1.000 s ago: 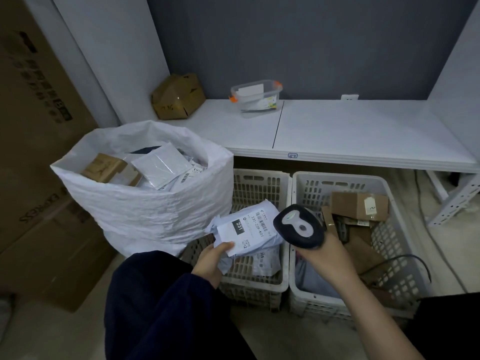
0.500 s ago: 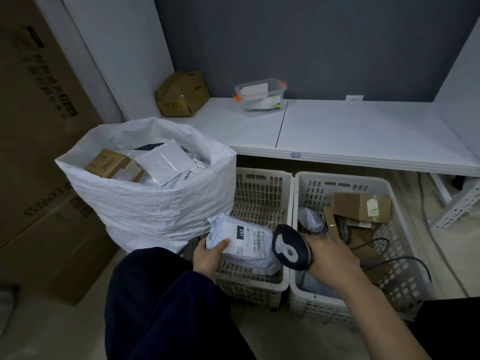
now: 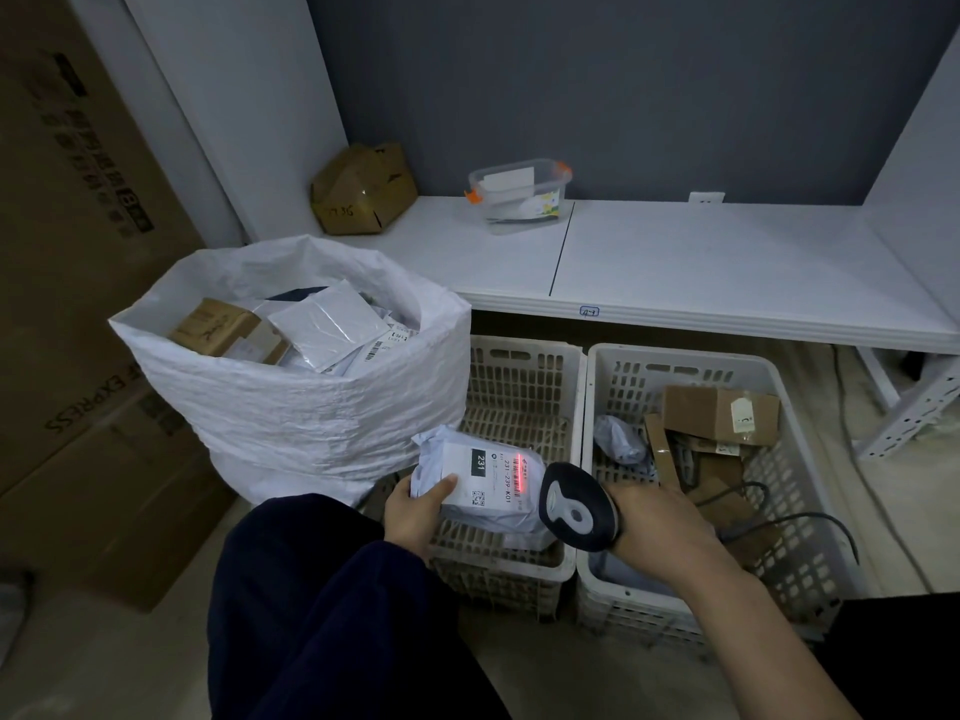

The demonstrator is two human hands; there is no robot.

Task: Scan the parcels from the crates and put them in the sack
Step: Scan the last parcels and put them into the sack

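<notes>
My left hand (image 3: 415, 509) grips a white soft parcel (image 3: 480, 475) by its left edge, low over the left crate (image 3: 524, 379). Its label, marked 231, faces up, and a red scan line glows across the barcode. My right hand (image 3: 660, 527) holds a black-and-grey scanner (image 3: 576, 506) just right of the parcel, its head aimed at the label. The white woven sack (image 3: 291, 402) stands to the left, filled with several parcels and a small brown box. The right crate (image 3: 810, 491) holds cardboard boxes (image 3: 719, 413) and a crumpled grey bag (image 3: 618, 439).
A low white shelf (image 3: 727, 267) runs behind the crates, bearing a dented cardboard box (image 3: 363, 189) and a clear plastic tub (image 3: 519, 194). Large brown cartons (image 3: 78, 283) stand at the left. The scanner cable (image 3: 810, 522) loops over the right crate. My dark-trousered knee (image 3: 332, 605) fills the foreground.
The parcel has come down from chest height to just over the left crate. The scanner has dropped with it, and a red scan line now lies on the barcode.
</notes>
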